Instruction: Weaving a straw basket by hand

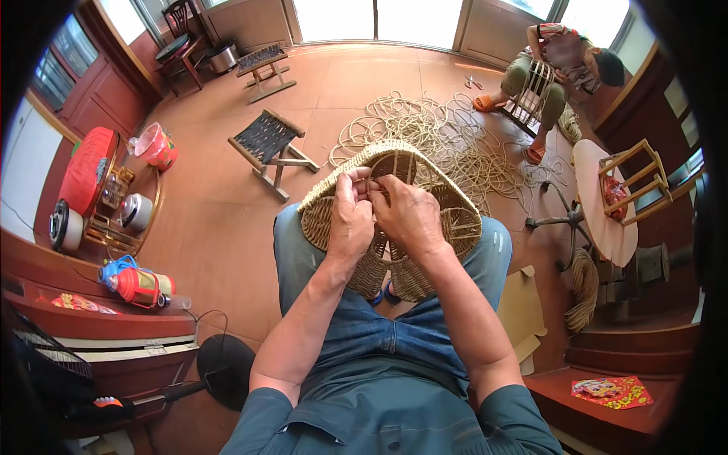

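Note:
A straw-coloured woven cord piece (pixel 324 227), basket-like with a thick braided rim, rests across my knees with openings in its weave. My left hand (pixel 353 216) and my right hand (pixel 411 216) meet over its far part, just inside the rim. The fingertips of both hands are pinched close together, almost touching. Whatever lies between them, perhaps a thin strand, is too small and too covered to make out. Below my wrists the woven sides hang down between my knees.
Loose tangled cord (pixel 455 144) spreads over the floor beyond my knees. A folding stool (pixel 269 144) stands ahead to the left. At the far right another person (pixel 557 72) sits with a slatted frame. Pliers (pixel 472 82) lie near that person; a round-topped table (pixel 603 201) stands right.

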{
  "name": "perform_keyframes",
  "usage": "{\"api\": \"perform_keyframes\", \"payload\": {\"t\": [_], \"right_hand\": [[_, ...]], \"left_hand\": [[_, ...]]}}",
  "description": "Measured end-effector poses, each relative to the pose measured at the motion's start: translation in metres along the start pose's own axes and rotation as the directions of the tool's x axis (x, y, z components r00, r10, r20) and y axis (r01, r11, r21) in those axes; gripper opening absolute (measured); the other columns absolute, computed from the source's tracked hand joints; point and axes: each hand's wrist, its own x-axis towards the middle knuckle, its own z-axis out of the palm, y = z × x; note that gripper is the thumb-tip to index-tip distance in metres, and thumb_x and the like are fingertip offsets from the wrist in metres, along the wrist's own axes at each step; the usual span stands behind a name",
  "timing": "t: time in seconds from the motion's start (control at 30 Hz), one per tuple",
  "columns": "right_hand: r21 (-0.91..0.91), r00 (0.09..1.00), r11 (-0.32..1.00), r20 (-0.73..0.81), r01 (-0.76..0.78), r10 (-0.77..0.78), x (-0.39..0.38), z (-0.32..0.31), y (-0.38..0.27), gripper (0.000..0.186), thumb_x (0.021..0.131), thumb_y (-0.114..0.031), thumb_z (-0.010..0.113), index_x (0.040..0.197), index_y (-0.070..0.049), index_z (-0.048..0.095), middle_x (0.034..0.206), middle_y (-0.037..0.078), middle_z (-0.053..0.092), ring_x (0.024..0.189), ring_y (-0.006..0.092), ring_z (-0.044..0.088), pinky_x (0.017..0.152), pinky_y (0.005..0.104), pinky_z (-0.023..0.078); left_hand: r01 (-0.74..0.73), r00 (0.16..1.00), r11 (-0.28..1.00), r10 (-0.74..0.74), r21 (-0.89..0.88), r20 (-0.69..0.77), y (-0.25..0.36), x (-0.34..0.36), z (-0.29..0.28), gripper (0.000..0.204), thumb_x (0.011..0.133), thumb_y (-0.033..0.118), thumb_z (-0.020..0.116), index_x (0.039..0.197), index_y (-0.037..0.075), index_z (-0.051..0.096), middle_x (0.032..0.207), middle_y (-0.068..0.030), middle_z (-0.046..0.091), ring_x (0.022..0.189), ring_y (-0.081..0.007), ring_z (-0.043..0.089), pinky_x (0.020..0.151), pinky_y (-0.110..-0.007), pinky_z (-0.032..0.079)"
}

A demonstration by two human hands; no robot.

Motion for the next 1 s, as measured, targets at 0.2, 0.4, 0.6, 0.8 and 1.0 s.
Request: {"api": "perform_keyframes", "payload": {"t": [0.2, 0.4, 0.6, 0.8, 1.0], "right_hand": [[0.032, 0.999, 0.999, 0.035, 0.023, -0.024, -0.001, -0.006, 0.010, 0.024, 0.105, -0.031, 0.072, 0.108, -0.008, 0.075, 0.090, 0.021, 0.078, 0.086, 0.0422, 0.078, 0.077, 0.0530, 0.060], [0.013, 0.987, 0.988, -0.051, 0.155, -0.154, -0.005, -0.004, 0.010, 0.018, 0.107, -0.027, 0.070, 0.107, -0.008, 0.071, 0.090, 0.018, 0.078, 0.084, 0.0405, 0.077, 0.074, 0.0508, 0.059], [0.115, 0.996, 0.990, 0.015, 0.088, -0.090, -0.015, -0.030, -0.001, 0.019, 0.107, -0.024, 0.071, 0.105, -0.006, 0.069, 0.093, 0.019, 0.076, 0.084, 0.0396, 0.075, 0.075, 0.0486, 0.059], [0.557, 0.948, 0.817, 0.315, -0.149, -0.042, -0.040, -0.085, -0.025, 0.024, 0.107, -0.022, 0.073, 0.115, 0.001, 0.075, 0.084, 0.011, 0.073, 0.075, 0.0186, 0.070, 0.070, 0.0371, 0.055], [0.524, 0.963, 0.815, 0.226, -0.249, 0.149, -0.017, -0.065, -0.003, 0.023, 0.107, -0.020, 0.073, 0.114, 0.001, 0.080, 0.080, 0.003, 0.069, 0.074, 0.0079, 0.059, 0.069, 0.0294, 0.052]], "left_hand": [[-0.066, 0.998, 0.995, 0.066, 0.071, 0.008, 0.001, -0.002, 0.000, 0.054, 0.091, -0.015, 0.039, 0.142, -0.005, 0.051, 0.119, -0.0135, 0.067, 0.110, -0.0209, 0.068, 0.105, -0.034, 0.056], [-0.118, 0.993, 0.967, 0.118, 0.226, 0.015, 0.005, -0.007, -0.001, 0.048, 0.099, -0.012, 0.045, 0.146, -0.005, 0.050, 0.133, -0.0195, 0.069, 0.125, -0.0245, 0.070, 0.112, -0.039, 0.055], [-0.229, 0.963, 0.905, 0.266, 0.359, -0.055, 0.004, -0.017, 0.004, 0.036, 0.102, -0.005, 0.063, 0.137, -0.002, 0.057, 0.126, -0.0226, 0.074, 0.115, -0.0328, 0.078, 0.101, -0.042, 0.063], [-0.124, 0.957, 0.891, 0.223, 0.437, -0.184, 0.006, -0.016, 0.004, 0.008, 0.108, 0.002, 0.065, 0.115, -0.001, 0.066, 0.097, -0.0165, 0.078, 0.087, -0.0262, 0.079, 0.077, -0.040, 0.060], [-0.141, 0.945, 0.866, 0.263, 0.480, -0.197, -0.005, -0.002, 0.000, 0.011, 0.112, 0.008, 0.061, 0.112, -0.002, 0.067, 0.088, -0.0161, 0.077, 0.075, -0.0258, 0.074, 0.069, -0.042, 0.057]]}}
